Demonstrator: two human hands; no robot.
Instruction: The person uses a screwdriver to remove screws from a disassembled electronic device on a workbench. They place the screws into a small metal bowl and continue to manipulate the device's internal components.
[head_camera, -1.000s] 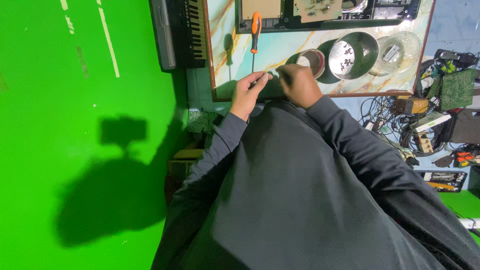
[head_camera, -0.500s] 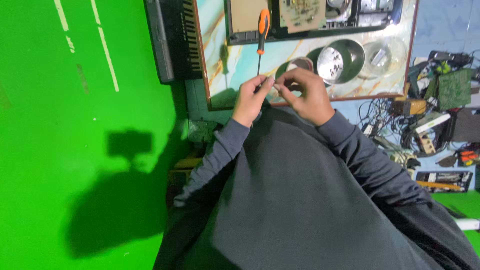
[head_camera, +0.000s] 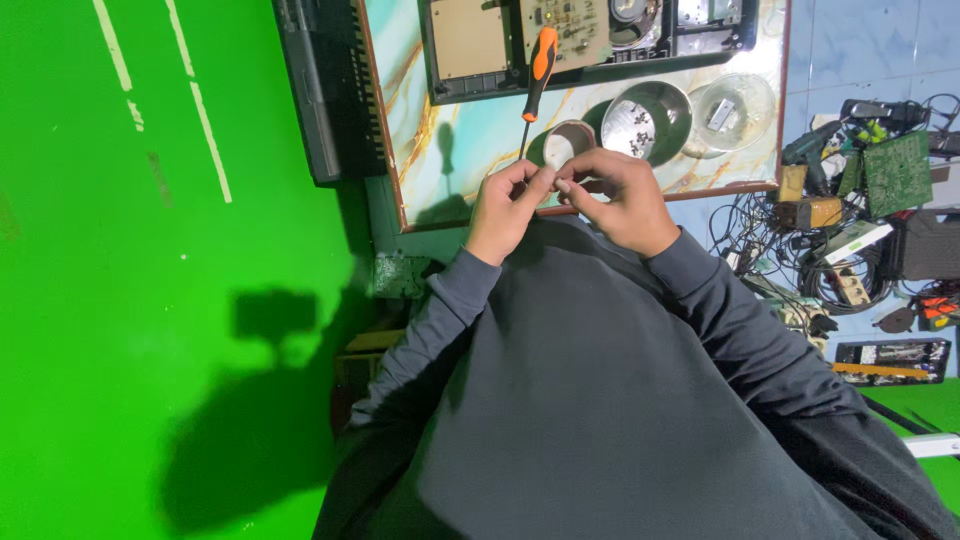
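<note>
Clearly both hands meet over the near edge of the marble-patterned table (head_camera: 440, 150), fingertips pressed together on something very small that the view barely shows. The left hand (head_camera: 503, 212) curls inward, its thumb and forefinger pinching toward the middle; the right hand (head_camera: 618, 200) mirrors it, fingertips closing on the same spot. What lies between them is too small to name; it looks like a tiny light-coloured piece (head_camera: 556, 184), held just above the table's brown rim. Judged by the grip, it is light and stiff, easy to drop, best taken by its edges with the fingertips alone.

Leftmost on the table stands a black box-like device (head_camera: 325, 90) with ribbed sides. Beside it lies an opened black chassis (head_camera: 590, 40) carrying circuit boards. An orange-handled screwdriver (head_camera: 537, 70) rests across its near edge, its shaft pointing toward the hands. Just beyond the fingers sits a small round cup (head_camera: 566, 140), then a steel bowl (head_camera: 645, 120), then a clear plastic dish (head_camera: 735, 105) with small parts inside. These containers crowd the space just past the hands, so anything slipping could roll among them. Farther right, off the table, lies a tangle of cables and tools (head_camera: 850, 230).
</note>
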